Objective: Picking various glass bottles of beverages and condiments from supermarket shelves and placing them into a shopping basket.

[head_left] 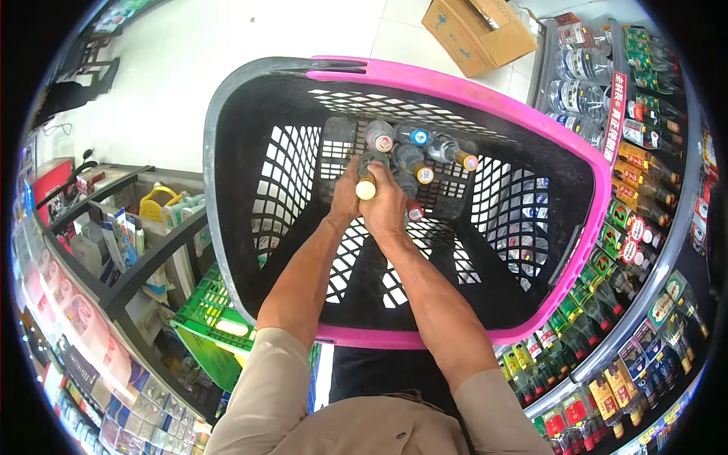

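Deep inside a black plastic shopping basket [227, 220], both my hands are closed around a bottle with a pale yellow cap [365, 189]. My left hand [346, 191] grips it from the left, and my right hand [384, 202] wraps its right side. Most of its body is hidden by my fingers. Several other bottles stand beside it on the basket floor: a clear bottle [379, 136] with a red and white cap, one with a blue cap [420, 137], one with an orange cap [469, 161], another with a yellowish cap [425, 176] and one with a red cap [414, 214].
The basket's pink handle [485, 92] lies along its rim. Shelves of bottles [637, 189] curve along the right side. At the far right stands an open cardboard box [485, 38]. To the left are a goods rack [121, 277] and a green crate [206, 311].
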Motion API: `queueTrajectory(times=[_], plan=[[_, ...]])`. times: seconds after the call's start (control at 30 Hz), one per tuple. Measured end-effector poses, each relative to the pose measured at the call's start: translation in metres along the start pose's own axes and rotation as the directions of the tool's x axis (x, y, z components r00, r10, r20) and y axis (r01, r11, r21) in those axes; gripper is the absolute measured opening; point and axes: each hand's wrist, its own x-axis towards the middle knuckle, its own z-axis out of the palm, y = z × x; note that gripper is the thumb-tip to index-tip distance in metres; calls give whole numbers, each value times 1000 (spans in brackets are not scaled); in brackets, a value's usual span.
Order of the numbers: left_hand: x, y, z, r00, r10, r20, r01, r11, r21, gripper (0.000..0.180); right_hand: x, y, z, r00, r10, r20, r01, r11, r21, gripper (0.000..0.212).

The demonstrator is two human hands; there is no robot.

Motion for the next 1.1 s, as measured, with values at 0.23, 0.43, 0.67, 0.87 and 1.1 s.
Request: queueTrajectory(times=[0.23,0.43,0.67,0.87,1.1], plan=[[9,0,5,998,-36,56,38,999,-36,66,5,14,4,998,56,-35,-55,998,15,30],[12,-5,9,998,43,40,-44,999,24,71,5,24,13,994,88,-65,-85,995,58,35],[18,-2,16,993,-85,77,89,995,-38,50,4,38,16,989,138,-57,-131,986,107,31],[22,-5,26,945,-286,157,325,862,-389,43,5,51,14,985,174,-16,-172,982,83,36],[27,-32,35,985,-114,130,125,989,-83,61,3,67,21,987,153,-49,-146,983,113,42]])
